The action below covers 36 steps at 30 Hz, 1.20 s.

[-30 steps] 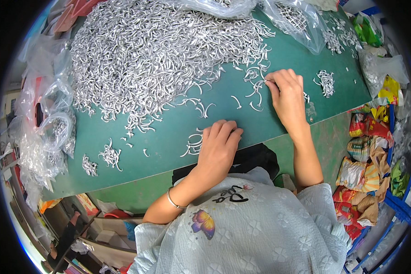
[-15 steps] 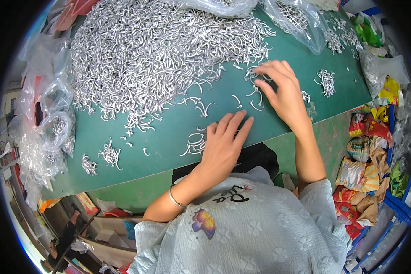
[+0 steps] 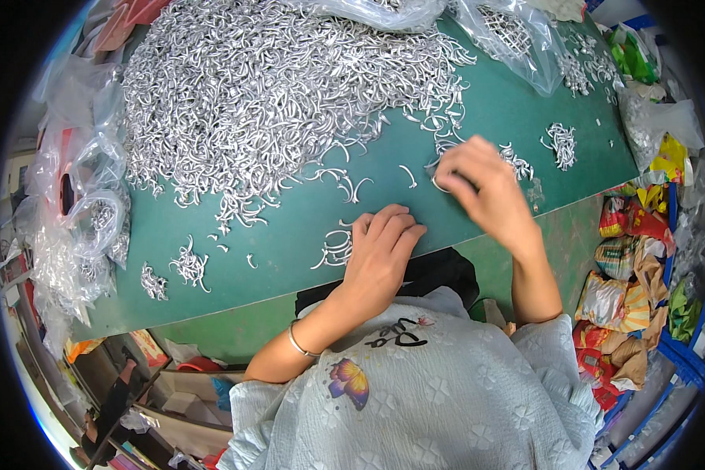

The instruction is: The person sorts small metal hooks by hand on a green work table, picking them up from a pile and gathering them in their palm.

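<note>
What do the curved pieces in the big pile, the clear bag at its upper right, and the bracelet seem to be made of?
Curved pieces: probably metal, silvery with bright glints, though coated plastic could look similar.
Clear bag: thin, glossy plastic film, judging by its creases and see-through sides.
Bracelet: likely smooth metal, a narrow band with a silvery shine.

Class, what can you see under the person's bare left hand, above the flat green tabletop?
Slim, curved silver-coloured pieces show just beside the bare left hand, on the flat green tabletop. Some may continue beneath the hand, but whatever it covers cannot be seen.
</note>
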Available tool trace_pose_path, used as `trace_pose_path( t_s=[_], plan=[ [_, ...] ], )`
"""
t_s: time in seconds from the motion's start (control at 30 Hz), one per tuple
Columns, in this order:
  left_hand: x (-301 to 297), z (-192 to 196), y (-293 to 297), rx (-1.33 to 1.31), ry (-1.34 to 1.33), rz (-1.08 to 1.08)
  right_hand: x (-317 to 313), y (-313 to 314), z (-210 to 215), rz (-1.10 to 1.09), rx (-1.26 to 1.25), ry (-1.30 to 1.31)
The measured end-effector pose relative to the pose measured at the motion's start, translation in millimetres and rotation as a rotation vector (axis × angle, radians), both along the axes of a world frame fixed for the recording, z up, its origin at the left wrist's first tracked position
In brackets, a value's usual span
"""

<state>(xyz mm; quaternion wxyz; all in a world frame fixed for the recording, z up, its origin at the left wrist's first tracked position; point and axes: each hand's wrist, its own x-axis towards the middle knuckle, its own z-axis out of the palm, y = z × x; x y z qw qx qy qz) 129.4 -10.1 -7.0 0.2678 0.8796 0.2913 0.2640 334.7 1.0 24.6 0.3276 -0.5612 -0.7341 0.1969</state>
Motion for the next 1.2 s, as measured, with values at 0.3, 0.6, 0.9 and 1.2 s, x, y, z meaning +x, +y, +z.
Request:
trace_pose_path(
  t_s=[0.3,0.6,0.9,1.2],
  plan=[
    [6.2,15.8,5.8,0.031,0.155,-0.004,12.5,27.2,-5.8,-0.233,0.131,-0.228],
    [4.3,6.9,2.9,-0.041,0.017,0.019,19.4,31.4,-9.7,-0.164,0.127,-0.333],
    [6.0,7.9,0.9,-0.124,-0.066,0.091,4.1,10.7,18.5,0.069,-0.046,-0.222],
    [6.1,10.4,4.0,0.042,0.114,-0.003,10.4,49.3,-15.3,-0.232,0.069,-0.252]
  ],
)
